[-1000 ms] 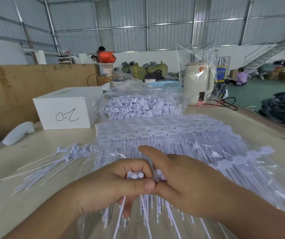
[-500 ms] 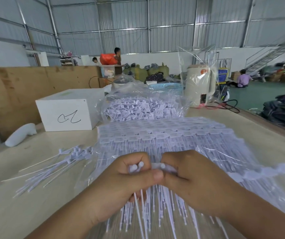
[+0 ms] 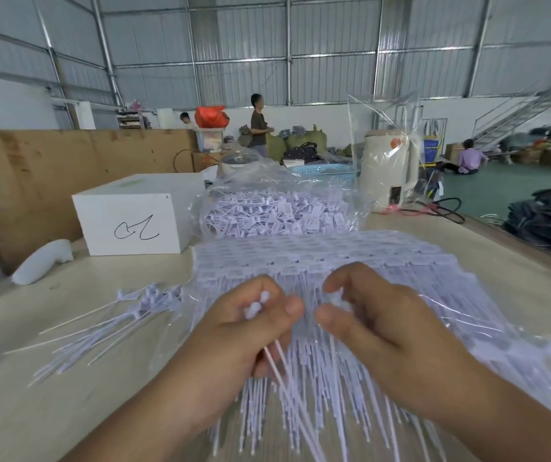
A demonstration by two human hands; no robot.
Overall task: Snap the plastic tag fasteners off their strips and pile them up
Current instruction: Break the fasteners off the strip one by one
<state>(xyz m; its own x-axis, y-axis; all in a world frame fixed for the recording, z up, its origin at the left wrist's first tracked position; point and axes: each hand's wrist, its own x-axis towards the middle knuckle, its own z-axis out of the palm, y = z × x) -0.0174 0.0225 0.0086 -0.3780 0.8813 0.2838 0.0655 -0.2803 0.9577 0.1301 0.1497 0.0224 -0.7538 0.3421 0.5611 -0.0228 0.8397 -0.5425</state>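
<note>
A wide stack of white tag fastener strips (image 3: 350, 258) lies on clear plastic in the middle of the table. My left hand (image 3: 244, 331) pinches two loose fasteners (image 3: 257, 303) by their heads, and their thin tails hang down below the fist. My right hand (image 3: 367, 325) pinches the end of a strip (image 3: 335, 298) just right of the left hand, with a small gap between them. A loose pile of separated fasteners (image 3: 107, 325) is spread on the table to the left.
Behind the stack stands a clear bag full of tags (image 3: 274, 215). A white box (image 3: 134, 218) sits at the back left, a white object (image 3: 42, 261) beside it. A cream kettle (image 3: 387, 168) in plastic stands back right. People work in the hall beyond.
My hands, pressed together on one strip before, have come apart. The left hand now holds two fasteners free of the strip held by the right.
</note>
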